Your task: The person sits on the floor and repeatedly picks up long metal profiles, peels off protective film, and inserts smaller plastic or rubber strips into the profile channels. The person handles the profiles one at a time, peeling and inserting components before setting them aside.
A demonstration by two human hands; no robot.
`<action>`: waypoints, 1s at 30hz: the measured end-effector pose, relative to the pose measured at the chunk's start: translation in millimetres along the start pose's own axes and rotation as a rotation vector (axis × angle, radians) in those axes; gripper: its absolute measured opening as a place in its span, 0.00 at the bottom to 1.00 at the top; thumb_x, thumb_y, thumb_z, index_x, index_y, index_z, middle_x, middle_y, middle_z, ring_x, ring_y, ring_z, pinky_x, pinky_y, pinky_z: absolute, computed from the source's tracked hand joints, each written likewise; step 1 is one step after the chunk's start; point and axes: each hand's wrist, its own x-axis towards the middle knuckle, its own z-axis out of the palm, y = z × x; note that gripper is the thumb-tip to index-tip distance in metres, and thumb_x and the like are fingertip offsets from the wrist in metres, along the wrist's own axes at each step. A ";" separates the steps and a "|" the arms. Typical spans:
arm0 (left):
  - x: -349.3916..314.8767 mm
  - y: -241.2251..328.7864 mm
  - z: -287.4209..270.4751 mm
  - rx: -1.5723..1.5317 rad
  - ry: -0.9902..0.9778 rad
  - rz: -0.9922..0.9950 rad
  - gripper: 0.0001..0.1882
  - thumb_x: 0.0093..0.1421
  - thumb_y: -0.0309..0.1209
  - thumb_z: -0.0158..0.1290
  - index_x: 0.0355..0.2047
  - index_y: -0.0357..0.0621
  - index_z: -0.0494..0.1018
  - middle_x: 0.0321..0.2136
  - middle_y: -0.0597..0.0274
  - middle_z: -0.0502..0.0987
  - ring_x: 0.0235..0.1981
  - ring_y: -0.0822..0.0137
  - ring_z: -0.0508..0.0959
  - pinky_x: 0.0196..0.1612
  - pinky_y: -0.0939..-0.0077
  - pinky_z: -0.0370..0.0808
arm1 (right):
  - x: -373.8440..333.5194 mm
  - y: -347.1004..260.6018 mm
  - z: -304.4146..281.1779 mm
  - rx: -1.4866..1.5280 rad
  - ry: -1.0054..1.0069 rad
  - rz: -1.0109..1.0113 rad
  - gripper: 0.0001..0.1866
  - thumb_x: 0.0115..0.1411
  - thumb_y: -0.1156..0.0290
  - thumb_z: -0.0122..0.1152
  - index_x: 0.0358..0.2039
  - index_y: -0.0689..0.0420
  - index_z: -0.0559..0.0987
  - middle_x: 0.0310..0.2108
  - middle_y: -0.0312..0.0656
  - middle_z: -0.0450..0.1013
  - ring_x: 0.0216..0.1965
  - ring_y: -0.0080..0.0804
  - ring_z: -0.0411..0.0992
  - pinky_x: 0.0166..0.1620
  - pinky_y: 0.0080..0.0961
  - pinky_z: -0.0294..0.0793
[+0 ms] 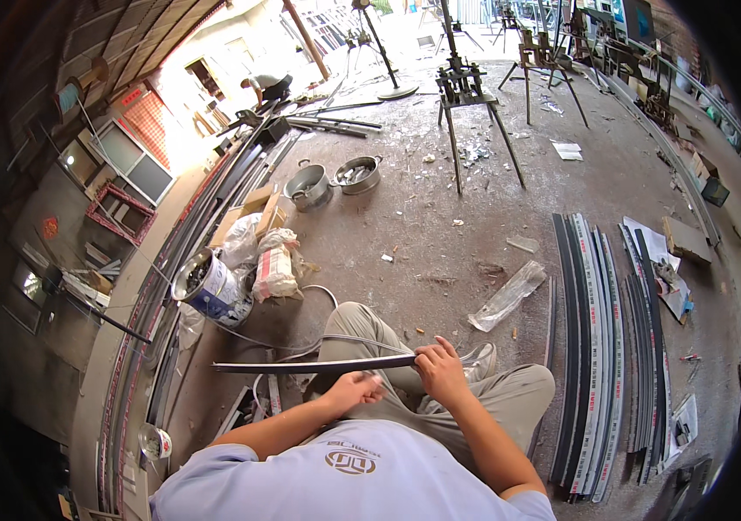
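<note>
1. Long bars [118,417] run along the floor left of the bucket [218,295], leaving little room for a sideways swing.
2. The dark strip [283,367] is held up across the lap, nearer the body than the bucket and reaching to its right. It looks light, fairly stiff yet perhaps springy along its length, smooth and unlikely to break. Its left end is free; a hold near the middle should stop it dipping.
3. A bagged carton [275,276], just right of the bucket, and a grey cord [329,293] beyond it could snag that free end.
4. The left hand [355,391], right of the bucket and below the strip, is blurred, its fingers loosely bent; I cannot tell whether they touch anything.
5. The right hand [442,372], farther right of the bucket, has its fingers closed on the strip's right end.
6. Well right of the bucket, past a plastic sleeve [509,297], lies a strip bundle [592,365]; there is more room ahead, between bucket and bundle.
</note>
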 end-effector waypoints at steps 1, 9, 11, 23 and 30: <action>-6.6 4.5 5.1 0.326 0.007 0.101 0.13 0.72 0.36 0.56 0.44 0.37 0.77 0.44 0.58 0.83 0.46 0.64 0.81 0.53 0.67 0.78 | 0.8 0.0 4.3 -0.008 -0.030 0.002 0.05 0.59 0.71 0.66 0.34 0.53 0.78 0.43 0.36 0.79 0.48 0.35 0.78 0.68 0.46 0.65; 28.7 45.0 30.1 1.173 0.048 1.017 0.13 0.60 0.28 0.63 0.46 0.43 0.81 0.49 0.56 0.81 0.52 0.53 0.80 0.56 0.60 0.76 | 0.5 2.9 21.4 0.072 -0.039 0.030 0.08 0.62 0.70 0.62 0.42 0.53 0.76 0.41 0.39 0.80 0.46 0.36 0.79 0.68 0.45 0.66; 39.2 40.5 32.2 1.128 0.028 0.998 0.13 0.60 0.25 0.61 0.46 0.43 0.81 0.48 0.55 0.81 0.50 0.51 0.80 0.54 0.60 0.78 | 0.0 3.3 23.1 0.035 -0.034 0.020 0.12 0.61 0.70 0.62 0.45 0.53 0.76 0.39 0.39 0.80 0.45 0.37 0.79 0.67 0.45 0.67; 45.7 26.5 -1.9 1.160 0.131 0.948 0.07 0.58 0.27 0.63 0.37 0.43 0.81 0.45 0.58 0.83 0.48 0.55 0.82 0.51 0.62 0.79 | -2.7 5.7 33.9 -0.050 -0.141 0.134 0.22 0.54 0.72 0.67 0.51 0.53 0.78 0.39 0.40 0.79 0.44 0.39 0.79 0.57 0.40 0.74; 18.0 14.3 -95.4 1.249 0.288 0.909 0.08 0.56 0.31 0.67 0.32 0.42 0.79 0.42 0.56 0.85 0.44 0.52 0.83 0.49 0.62 0.80 | -1.0 17.0 36.1 -0.020 -0.045 0.192 0.14 0.56 0.74 0.62 0.44 0.54 0.82 0.39 0.39 0.79 0.41 0.39 0.78 0.42 0.35 0.79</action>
